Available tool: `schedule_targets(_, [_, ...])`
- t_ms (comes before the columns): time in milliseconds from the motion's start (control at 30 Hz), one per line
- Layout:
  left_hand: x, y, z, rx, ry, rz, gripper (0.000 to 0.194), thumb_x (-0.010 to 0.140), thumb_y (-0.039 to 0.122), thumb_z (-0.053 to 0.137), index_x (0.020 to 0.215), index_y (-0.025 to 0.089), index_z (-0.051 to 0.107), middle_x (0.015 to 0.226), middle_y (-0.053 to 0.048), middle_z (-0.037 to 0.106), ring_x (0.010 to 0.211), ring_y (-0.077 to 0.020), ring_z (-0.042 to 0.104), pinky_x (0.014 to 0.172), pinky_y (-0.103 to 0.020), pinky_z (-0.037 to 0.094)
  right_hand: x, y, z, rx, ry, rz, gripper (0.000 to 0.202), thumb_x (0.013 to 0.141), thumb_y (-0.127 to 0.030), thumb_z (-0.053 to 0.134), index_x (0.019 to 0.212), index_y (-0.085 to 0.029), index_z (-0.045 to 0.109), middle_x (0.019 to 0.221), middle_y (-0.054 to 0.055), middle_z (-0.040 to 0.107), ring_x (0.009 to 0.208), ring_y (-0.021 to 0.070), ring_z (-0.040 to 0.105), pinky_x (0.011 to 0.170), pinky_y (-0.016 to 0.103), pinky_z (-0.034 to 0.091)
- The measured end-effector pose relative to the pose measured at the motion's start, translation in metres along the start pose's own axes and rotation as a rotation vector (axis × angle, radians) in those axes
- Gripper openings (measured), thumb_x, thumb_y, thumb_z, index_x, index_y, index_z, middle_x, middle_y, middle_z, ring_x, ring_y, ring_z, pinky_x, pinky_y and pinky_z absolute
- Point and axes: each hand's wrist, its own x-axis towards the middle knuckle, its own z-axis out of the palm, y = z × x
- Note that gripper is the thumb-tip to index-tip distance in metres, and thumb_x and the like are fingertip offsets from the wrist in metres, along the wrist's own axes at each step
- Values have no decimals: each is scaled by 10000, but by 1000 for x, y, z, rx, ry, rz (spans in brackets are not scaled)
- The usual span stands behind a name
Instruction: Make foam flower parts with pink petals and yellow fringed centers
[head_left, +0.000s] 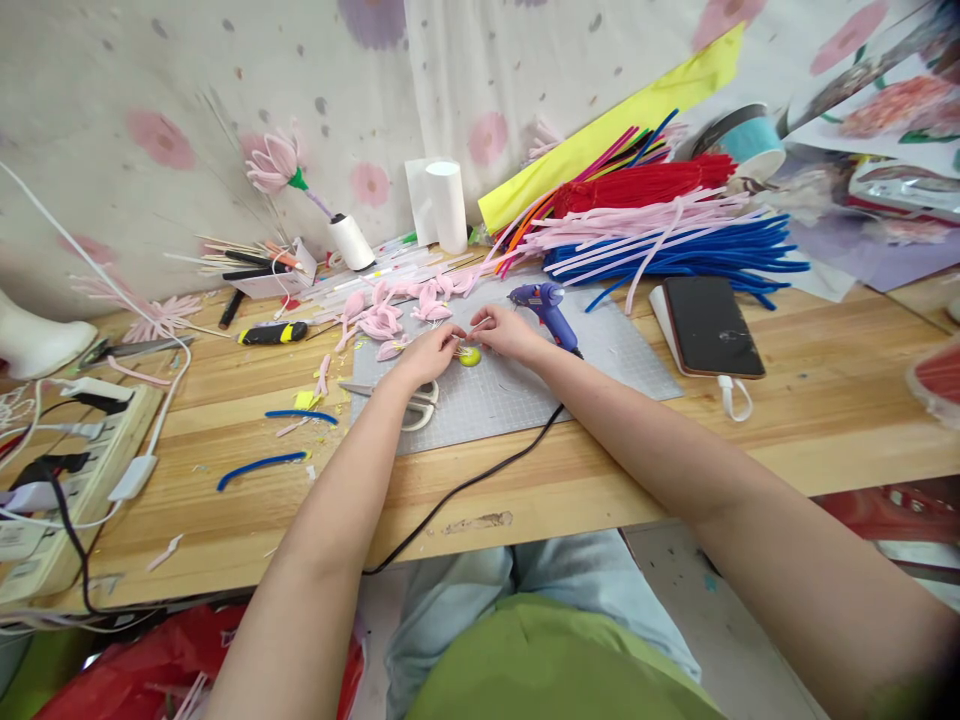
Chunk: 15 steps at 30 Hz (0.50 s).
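Note:
My left hand point(433, 354) and my right hand point(507, 333) come close together over the grey cutting mat point(502, 410). The fingertips of both are pinched; something thin and pale seems to run between them, too small to name. Just below the fingers lies a round yellow-green piece point(470, 357). Pink fuzzy petal shapes point(381, 322) made of pipe cleaner are heaped beyond my left hand. Scissors with white handles point(421, 408) rest partly under my left wrist. A purple glue gun point(550, 312) lies on the mat beyond my right wrist, its black cord running toward me.
Bundles of blue pipe cleaners point(675, 255), pink and red ones fill the back right. A phone point(712, 325) leans at the right. On the left are a power strip point(90, 490), a utility knife point(271, 333) and blue offcuts point(259, 467). A pink flower point(276, 163) stands in a thread spool.

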Motion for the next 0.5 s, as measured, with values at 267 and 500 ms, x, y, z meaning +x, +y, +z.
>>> schedule_targets(267, [-6,14,-5,133,11,-43,349,869,231,373,1167,226,555,976,-55,672,927,-205,609,831,-334,434,5,3,1,-21,4,28,198,685,-123,623,849,-179,528,764,31,687,550,101,555,510,230,398])
schedule_targets(500, [-17,33,-10,326,17,-80,410,852,242,421,1255,237,498,1113,-105,642,1013,-297,591,895,-430,394,-11,18,-3,-99,59,-187,144,727,-128,566,852,-181,519,804,33,677,734,136,615,670,262,450])
